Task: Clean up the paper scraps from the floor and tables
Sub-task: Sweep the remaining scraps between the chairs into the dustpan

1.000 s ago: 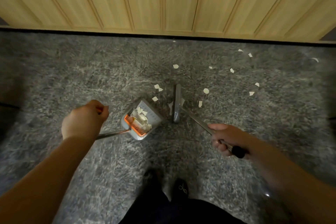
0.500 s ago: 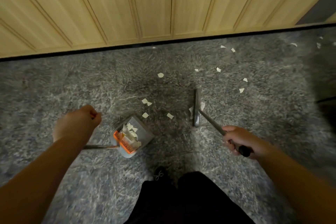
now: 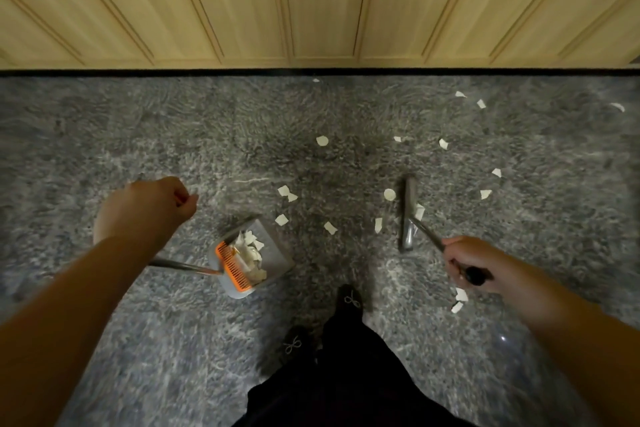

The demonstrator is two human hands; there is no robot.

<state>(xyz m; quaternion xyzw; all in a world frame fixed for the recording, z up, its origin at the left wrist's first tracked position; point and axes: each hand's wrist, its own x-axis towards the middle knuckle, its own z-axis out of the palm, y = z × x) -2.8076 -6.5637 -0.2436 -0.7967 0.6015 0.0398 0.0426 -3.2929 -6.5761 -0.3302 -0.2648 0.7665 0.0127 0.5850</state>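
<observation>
Scraps (image 3: 250, 255) are partly gathered in dustpan (image 3: 273, 253); more lie from twelve to three o'clock on floor (image 3: 173, 135). Left hand (image 3: 145, 215) is clenched on dustpan handle (image 3: 183, 266), right hand (image 3: 474, 262) on broom (image 3: 408, 218).

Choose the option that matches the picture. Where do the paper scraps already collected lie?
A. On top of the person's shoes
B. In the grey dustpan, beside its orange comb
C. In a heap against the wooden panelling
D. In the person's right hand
B: a pile of white scraps sits inside the dustpan, next to the orange comb on its rear edge.
</observation>
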